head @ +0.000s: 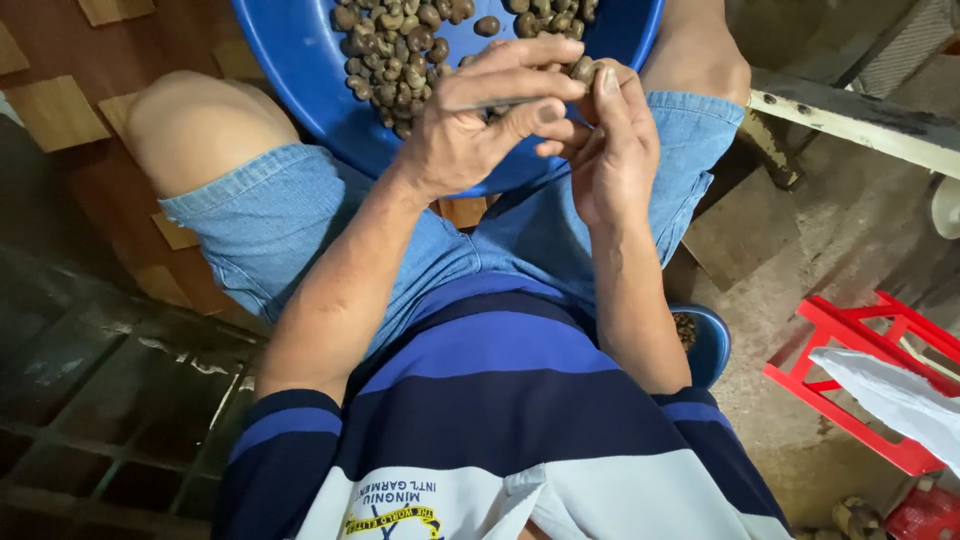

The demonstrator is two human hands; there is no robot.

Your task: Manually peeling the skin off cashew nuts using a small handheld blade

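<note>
Brown nut (583, 69) between right hand (612, 150) fingertips, left hand (470, 130) curled alongside.

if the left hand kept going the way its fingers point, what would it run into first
Probably the right hand: the left hand points across toward it, fingertips nearly touching beside the nut over the blue basin. Depth is unclear.

The blue basin (300, 60) rests on the seated person's lap, against the denim shorts (290, 215) between the bare knees, and a heap of dark brown nuts (395, 50) lies in it. Beside the right hip a small blue bowl (712, 345) sits low. On the dusty floor (790, 290) stands a red frame (850, 370).
</note>
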